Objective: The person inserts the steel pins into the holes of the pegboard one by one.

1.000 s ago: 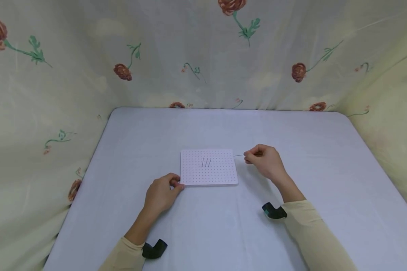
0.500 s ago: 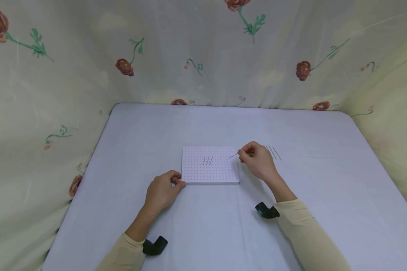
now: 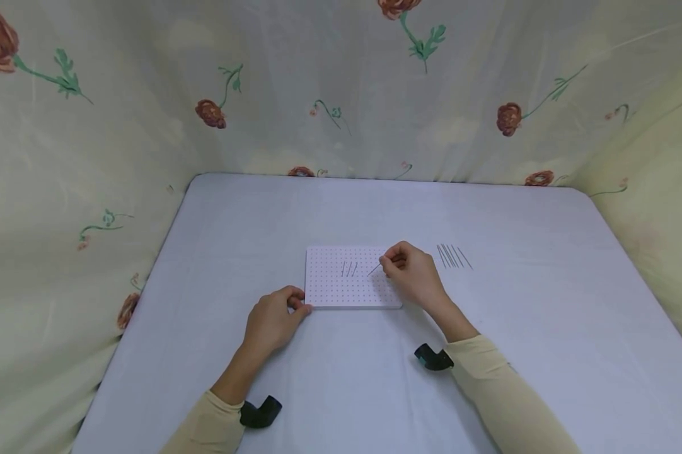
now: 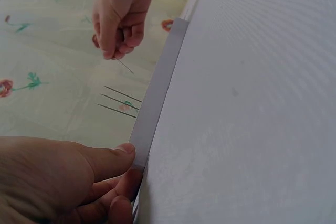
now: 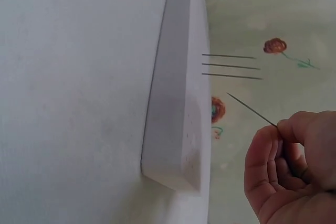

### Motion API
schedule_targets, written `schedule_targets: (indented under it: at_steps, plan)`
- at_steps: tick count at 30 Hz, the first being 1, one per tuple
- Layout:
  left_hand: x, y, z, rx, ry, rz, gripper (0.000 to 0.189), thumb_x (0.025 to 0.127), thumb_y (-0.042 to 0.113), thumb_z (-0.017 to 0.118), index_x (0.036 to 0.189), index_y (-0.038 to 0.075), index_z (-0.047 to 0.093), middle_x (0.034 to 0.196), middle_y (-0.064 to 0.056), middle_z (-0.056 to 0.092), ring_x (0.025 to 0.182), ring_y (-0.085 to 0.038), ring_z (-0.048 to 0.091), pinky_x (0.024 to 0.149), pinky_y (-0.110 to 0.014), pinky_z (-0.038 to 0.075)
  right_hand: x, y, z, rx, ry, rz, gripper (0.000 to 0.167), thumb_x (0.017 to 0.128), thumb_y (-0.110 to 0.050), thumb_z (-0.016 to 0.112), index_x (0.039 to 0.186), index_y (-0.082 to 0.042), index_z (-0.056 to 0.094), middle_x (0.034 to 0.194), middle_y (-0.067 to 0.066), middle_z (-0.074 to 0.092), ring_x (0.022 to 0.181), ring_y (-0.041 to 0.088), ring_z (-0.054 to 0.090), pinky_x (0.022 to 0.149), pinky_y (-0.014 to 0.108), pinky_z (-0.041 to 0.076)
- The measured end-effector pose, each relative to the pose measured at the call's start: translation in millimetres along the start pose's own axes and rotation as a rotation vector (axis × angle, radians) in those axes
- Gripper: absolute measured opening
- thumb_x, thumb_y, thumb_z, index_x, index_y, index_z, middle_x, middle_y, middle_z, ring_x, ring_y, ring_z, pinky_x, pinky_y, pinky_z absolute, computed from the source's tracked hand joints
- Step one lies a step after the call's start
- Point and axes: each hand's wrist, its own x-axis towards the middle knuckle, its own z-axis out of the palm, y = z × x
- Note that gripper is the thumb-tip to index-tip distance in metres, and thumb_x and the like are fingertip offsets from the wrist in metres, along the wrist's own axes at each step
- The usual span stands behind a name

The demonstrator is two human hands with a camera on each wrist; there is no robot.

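Observation:
A white pegboard [image 3: 329,293] with rows of small holes lies on the table. In its upper middle stand 3 thin metal pins [image 5: 231,66], upright and side by side. My left hand [image 3: 274,320] grips the board's near left corner, its thumb [image 4: 113,161] against the front edge. Between thumb and index fingertips, my right hand [image 3: 411,272] pinches another thin pin [image 5: 252,109]. This pin slants down to the left over the board's right half, its free tip apart from the standing pins. The left wrist view also shows the pinched pin [image 4: 125,65] above the board.
To the right of the board, several loose pins [image 3: 453,256] lie in a row on the white-covered table [image 3: 341,378]. A floral curtain [image 3: 352,88] hangs behind and at both sides. Black wrist mounts [image 3: 433,357] sit on both sleeves.
My right hand has moved left with the pin, from beside the board to over its right half. The loose pins behind it have come into view. My left hand stays at the corner.

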Motion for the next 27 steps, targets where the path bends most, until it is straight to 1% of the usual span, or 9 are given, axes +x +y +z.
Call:
schedule_targets:
  at_steps: [4,7,16,22,27]
  plan:
    - [0.2,-0.3,0.5,-0.002,-0.004,-0.006,0.029,0.091,0.025,0.077,0.115,0.008,0.073,0.084,0.001,0.071,0.066,-0.014,0.052,0.058,-0.027,0.038,-1.0,-2.0,5.5,-0.018,0.003,-0.024,0.016,0.098,-0.020,0.066,0.101,-0.005,0.065,0.095,0.011,0.074,0.086,0.023,0.071,0.080,0.038,0.057]
    - [0.6,-0.7,1.0,-0.005,-0.003,-0.006,0.029,0.091,0.025,0.077,0.115,0.008,0.073,0.084,0.001,0.070,0.066,-0.014,0.052,0.058,-0.027,0.038,-1.6,-3.3,8.4,-0.039,0.001,-0.031,0.016,0.098,-0.021,0.066,0.101,-0.005,0.065,0.096,0.011,0.074,0.088,0.023,0.070,0.082,0.039,0.057]
    - [1.3,-1.4,1.1,-0.008,0.010,0.000,0.029,0.090,0.023,0.078,0.114,0.007,0.073,0.082,0.001,0.070,0.066,-0.014,0.053,0.058,-0.027,0.038,0.1,-4.9,13.8,-0.065,0.020,-0.055,0.015,0.097,-0.019,0.067,0.100,-0.005,0.065,0.092,0.011,0.073,0.084,0.023,0.069,0.078,0.037,0.057]
    - [1.5,-1.7,0.7,-0.007,0.007,-0.001,0.029,0.091,0.024,0.078,0.115,0.008,0.073,0.083,0.001,0.070,0.066,-0.014,0.053,0.058,-0.027,0.038,0.9,-4.9,17.2,-0.073,0.030,-0.065,0.013,0.096,-0.017,0.068,0.099,-0.004,0.066,0.092,0.012,0.073,0.083,0.022,0.069,0.078,0.036,0.057]
    - [1.2,-1.7,0.0,-0.006,0.004,0.000,0.029,0.091,0.024,0.078,0.114,0.008,0.073,0.084,0.001,0.071,0.065,-0.014,0.052,0.058,-0.027,0.038,1.5,-7.6,17.5,-0.074,0.037,-0.073,0.013,0.097,-0.017,0.068,0.099,-0.005,0.066,0.090,0.010,0.072,0.082,0.021,0.068,0.076,0.034,0.056]
